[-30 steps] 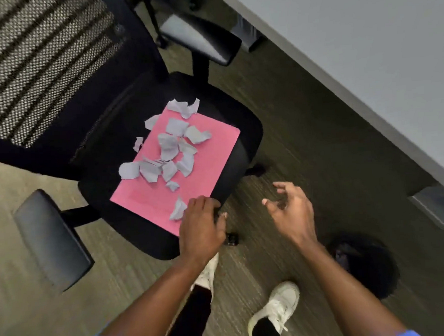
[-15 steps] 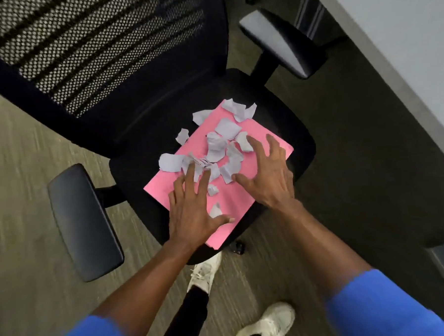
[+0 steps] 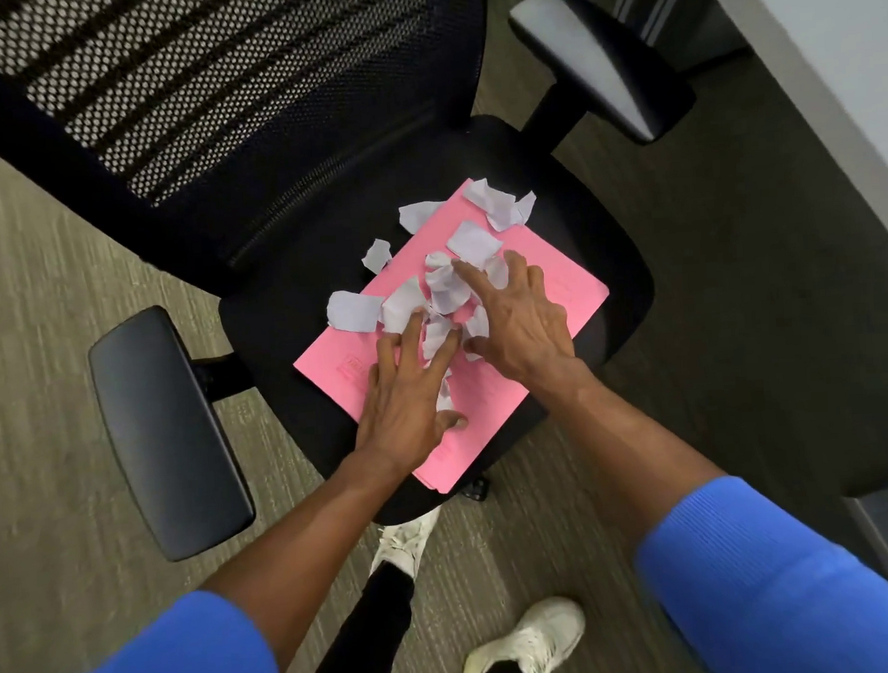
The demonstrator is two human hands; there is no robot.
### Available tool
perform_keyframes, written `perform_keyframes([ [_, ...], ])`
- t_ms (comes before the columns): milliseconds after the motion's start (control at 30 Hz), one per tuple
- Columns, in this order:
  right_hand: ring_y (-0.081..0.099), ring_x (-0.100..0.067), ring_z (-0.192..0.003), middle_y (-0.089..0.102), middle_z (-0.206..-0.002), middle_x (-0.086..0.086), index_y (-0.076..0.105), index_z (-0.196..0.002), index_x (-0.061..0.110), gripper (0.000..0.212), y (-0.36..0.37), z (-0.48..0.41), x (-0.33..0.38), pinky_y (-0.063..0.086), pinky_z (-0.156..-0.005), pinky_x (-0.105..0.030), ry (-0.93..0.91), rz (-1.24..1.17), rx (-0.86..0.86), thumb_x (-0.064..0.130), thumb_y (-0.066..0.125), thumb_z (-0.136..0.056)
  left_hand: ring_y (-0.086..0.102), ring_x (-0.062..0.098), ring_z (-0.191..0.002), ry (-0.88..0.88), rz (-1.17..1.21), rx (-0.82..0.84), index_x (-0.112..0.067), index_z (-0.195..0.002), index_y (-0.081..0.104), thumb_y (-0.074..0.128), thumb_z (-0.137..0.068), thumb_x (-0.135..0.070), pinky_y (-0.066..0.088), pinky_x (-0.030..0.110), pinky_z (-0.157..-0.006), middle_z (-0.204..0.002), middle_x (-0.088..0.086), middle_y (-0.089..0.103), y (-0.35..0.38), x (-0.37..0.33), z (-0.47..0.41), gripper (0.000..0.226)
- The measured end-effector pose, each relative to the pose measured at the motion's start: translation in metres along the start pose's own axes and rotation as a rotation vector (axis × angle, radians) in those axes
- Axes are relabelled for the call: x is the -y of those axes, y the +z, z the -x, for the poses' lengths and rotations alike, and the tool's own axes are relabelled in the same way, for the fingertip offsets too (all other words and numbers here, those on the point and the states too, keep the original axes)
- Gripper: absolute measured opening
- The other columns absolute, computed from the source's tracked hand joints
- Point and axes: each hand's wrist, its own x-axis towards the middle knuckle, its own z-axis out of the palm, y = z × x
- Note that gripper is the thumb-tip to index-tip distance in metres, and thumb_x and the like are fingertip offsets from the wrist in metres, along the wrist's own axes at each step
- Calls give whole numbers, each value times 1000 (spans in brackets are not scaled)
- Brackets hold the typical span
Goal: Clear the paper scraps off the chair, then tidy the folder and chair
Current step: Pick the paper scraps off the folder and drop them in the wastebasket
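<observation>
A pink folder (image 3: 573, 291) lies flat on the black seat of an office chair (image 3: 277, 340). Several white paper scraps (image 3: 354, 311) are strewn over the folder's far half, and one or two rest on the seat beside it. My left hand (image 3: 409, 394) lies palm down on the folder with spread fingers touching the scraps. My right hand (image 3: 521, 322) also presses palm down, fingers spread over the middle of the pile. The scraps between the two hands are bunched together and partly hidden under the fingers.
The chair has a mesh backrest (image 3: 202, 86) and two black armrests, one at the left (image 3: 164, 428) and one at the far right (image 3: 602, 60). A grey desk edge (image 3: 839, 58) runs along the right. My white shoes (image 3: 525, 646) stand on the carpet below the seat.
Both hands moved from the seat's front edge onto the folder. Since half a second ago they have slid closer together, pushing the scraps into a tighter pile.
</observation>
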Motion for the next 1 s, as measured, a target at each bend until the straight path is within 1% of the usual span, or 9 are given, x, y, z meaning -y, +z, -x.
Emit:
perform_keyframes([
  [67,42,-40,-136,30,-158,-18,25,-158,44,96,3,-1,2,59,-72,-43,-17,16,5,44,85,-84,13,36,-159,2,28,3,-36,-166,28,89,-81,-47,38,51,-123,-175,6,7,1,-1,-3,105],
  [167,44,-38,-132,35,-152,-17,34,-155,38,89,7,1,4,60,-75,-44,-23,-13,14,31,87,-84,21,30,-153,14,87,-36,-27,-155,49,89,-82,-41,35,42,-125,-169,5,20,5,1,-6,84],
  [233,45,-37,-130,39,-149,-16,43,-151,34,78,11,3,5,60,-78,-46,-21,-48,8,26,85,-86,28,29,-149,18,105,-61,-23,-146,58,87,-85,-33,41,39,-119,-165,5,29,10,4,-8,68],
  [333,49,-34,-126,46,-144,-14,55,-142,27,59,13,6,7,60,-81,-44,-22,-91,-16,25,82,-90,39,29,-139,18,103,-112,-16,-135,65,83,-90,-21,50,41,-109,-155,8,42,16,6,-10,48],
  [433,53,-32,-116,54,-136,-12,64,-131,20,41,14,11,8,60,-79,-43,-22,-107,-58,24,79,-92,48,31,-129,38,98,-171,-13,-124,71,80,-91,-11,55,41,-99,-142,11,54,19,9,-13,34],
  [600,56,-31,-100,62,-119,-11,67,-124,9,27,20,17,4,53,-75,-43,-26,-148,-97,14,70,-98,58,34,-117,77,118,-236,-5,-114,76,74,-94,1,59,42,-85,-123,15,63,18,15,-16,21],
  [700,59,-31,-97,65,-110,-9,71,-118,8,21,23,25,0,48,-73,-39,3,-234,-134,12,68,-98,61,34,-112,79,145,-243,-1,-115,76,68,-98,3,59,46,-81,-117,17,64,15,15,-15,19],
  [800,63,-31,-97,68,-107,-9,75,-113,8,19,26,38,-7,52,-77,-40,40,-322,-175,13,72,-95,63,35,-107,100,162,-277,2,-117,76,65,-98,6,60,49,-76,-113,19,65,14,13,-8,22],
  [1000,69,-25,-97,73,-105,-5,79,-108,11,21,31,76,-26,56,-81,-39,114,-456,-284,19,80,-89,62,33,-105,140,231,-328,-1,-117,76,64,-96,9,61,48,-77,-111,16,62,21,-4,14,26],
])
